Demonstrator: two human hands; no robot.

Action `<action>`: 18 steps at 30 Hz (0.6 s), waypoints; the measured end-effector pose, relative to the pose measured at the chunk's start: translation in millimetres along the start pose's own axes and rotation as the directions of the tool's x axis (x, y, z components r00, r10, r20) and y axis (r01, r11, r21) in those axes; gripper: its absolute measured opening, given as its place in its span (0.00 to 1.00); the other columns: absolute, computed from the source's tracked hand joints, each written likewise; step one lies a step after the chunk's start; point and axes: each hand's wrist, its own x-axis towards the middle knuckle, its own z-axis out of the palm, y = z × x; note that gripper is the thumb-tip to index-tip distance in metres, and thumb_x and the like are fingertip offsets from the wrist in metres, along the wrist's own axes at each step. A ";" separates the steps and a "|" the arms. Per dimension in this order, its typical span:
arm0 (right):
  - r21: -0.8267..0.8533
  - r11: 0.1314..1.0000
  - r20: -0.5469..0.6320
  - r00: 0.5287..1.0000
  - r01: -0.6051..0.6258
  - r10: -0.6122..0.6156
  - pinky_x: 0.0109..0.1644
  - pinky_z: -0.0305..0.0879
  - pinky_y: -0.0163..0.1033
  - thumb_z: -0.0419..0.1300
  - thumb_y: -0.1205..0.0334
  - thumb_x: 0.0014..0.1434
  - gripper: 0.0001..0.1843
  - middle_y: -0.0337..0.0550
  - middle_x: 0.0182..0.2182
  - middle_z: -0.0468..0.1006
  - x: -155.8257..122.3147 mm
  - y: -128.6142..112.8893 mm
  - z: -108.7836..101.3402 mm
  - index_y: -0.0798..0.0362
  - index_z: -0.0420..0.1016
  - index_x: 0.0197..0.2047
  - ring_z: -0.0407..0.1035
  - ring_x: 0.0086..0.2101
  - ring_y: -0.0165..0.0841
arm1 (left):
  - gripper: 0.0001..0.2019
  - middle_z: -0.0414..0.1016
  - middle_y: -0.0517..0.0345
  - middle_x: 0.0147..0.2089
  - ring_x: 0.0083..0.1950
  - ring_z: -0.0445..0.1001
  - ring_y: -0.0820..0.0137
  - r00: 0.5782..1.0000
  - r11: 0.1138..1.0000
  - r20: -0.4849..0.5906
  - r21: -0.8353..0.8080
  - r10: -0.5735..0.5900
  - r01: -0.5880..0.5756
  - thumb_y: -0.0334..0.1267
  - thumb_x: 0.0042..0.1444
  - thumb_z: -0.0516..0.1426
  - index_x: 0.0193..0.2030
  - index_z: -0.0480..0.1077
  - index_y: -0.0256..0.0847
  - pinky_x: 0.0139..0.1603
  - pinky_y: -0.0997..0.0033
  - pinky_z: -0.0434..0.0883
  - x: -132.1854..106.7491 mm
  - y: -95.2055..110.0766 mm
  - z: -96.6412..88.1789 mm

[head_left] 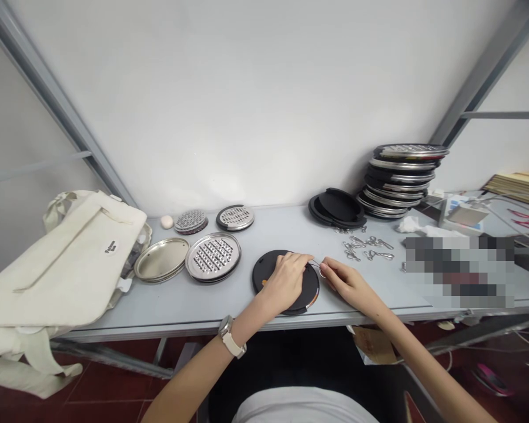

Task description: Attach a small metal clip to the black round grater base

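Note:
A round black disc lies flat on the grey table near its front edge. My left hand rests on top of the disc with the fingers curled, pressing on it. My right hand is just right of the disc, fingers pinched on a small metal ring clip at the disc's right edge. The two hands nearly touch at the clip. A watch sits on my left wrist.
Loose metal clips lie behind my right hand. Round metal graters and a plain metal dish sit at left, beside a cream fabric bag. Black lids and a tall stack of discs stand at the back right.

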 end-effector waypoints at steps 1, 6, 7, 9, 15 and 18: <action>-0.004 1.000 0.010 1.000 0.003 -0.003 0.32 0.59 0.35 0.45 0.52 0.68 0.18 0.33 0.22 0.61 0.2 0.5 0.1 0.49 0.56 0.27 0.59 0.25 0.30 | 0.19 0.70 0.55 0.53 0.54 0.66 0.66 1.000 1.000 0.000 0.001 -0.003 0.003 0.23 0.63 0.43 0.56 0.63 0.42 0.55 0.63 0.62 -0.1 -0.1 0.2; -0.029 1.000 0.059 0.998 0.009 -0.007 0.33 0.58 0.35 0.44 0.53 0.68 0.18 0.33 0.22 0.63 0.9 2.1 -0.4 0.50 0.57 0.28 0.61 0.26 0.31 | 0.15 0.67 0.53 0.52 0.55 0.66 0.65 0.999 0.998 -0.015 0.042 -0.052 0.053 0.27 0.64 0.46 0.55 0.62 0.41 0.57 0.62 0.62 -0.8 -0.8 1.0; -0.032 0.999 0.063 0.998 0.007 -0.005 0.33 0.58 0.35 0.44 0.53 0.68 0.18 0.33 0.22 0.63 1.0 2.4 -0.4 0.50 0.57 0.28 0.60 0.26 0.31 | 0.14 0.67 0.53 0.51 0.54 0.66 0.64 0.998 0.997 -0.018 0.047 -0.056 0.057 0.28 0.64 0.46 0.55 0.62 0.41 0.57 0.62 0.62 -0.6 -1.1 1.2; -0.033 0.999 0.066 0.998 0.004 -0.002 0.33 0.58 0.35 0.44 0.53 0.68 0.17 0.33 0.22 0.63 1.2 3.0 -0.4 0.49 0.57 0.28 0.60 0.26 0.31 | 0.14 0.67 0.53 0.50 0.54 0.66 0.64 0.999 0.998 -0.019 0.044 -0.046 0.047 0.28 0.64 0.47 0.54 0.62 0.41 0.57 0.62 0.63 -0.1 -1.6 1.5; -0.023 1.000 0.075 0.997 0.008 -0.006 0.33 0.57 0.35 0.45 0.53 0.68 0.17 0.33 0.22 0.62 2.4 4.6 0.6 0.50 0.57 0.28 0.60 0.26 0.31 | 0.14 0.68 0.54 0.50 0.53 0.67 0.64 0.999 1.000 -0.017 0.006 -0.027 0.027 0.27 0.62 0.49 0.53 0.63 0.41 0.56 0.62 0.63 0.1 -0.2 1.6; -0.039 0.999 0.093 0.996 0.020 -0.016 0.33 0.57 0.35 0.45 0.53 0.68 0.17 0.33 0.23 0.62 2.2 5.2 0.8 0.50 0.57 0.28 0.60 0.26 0.30 | 0.14 0.68 0.53 0.52 0.53 0.68 0.65 0.999 0.999 -0.025 -0.021 -0.044 0.043 0.27 0.62 0.49 0.54 0.63 0.41 0.56 0.62 0.64 -0.4 0.1 1.6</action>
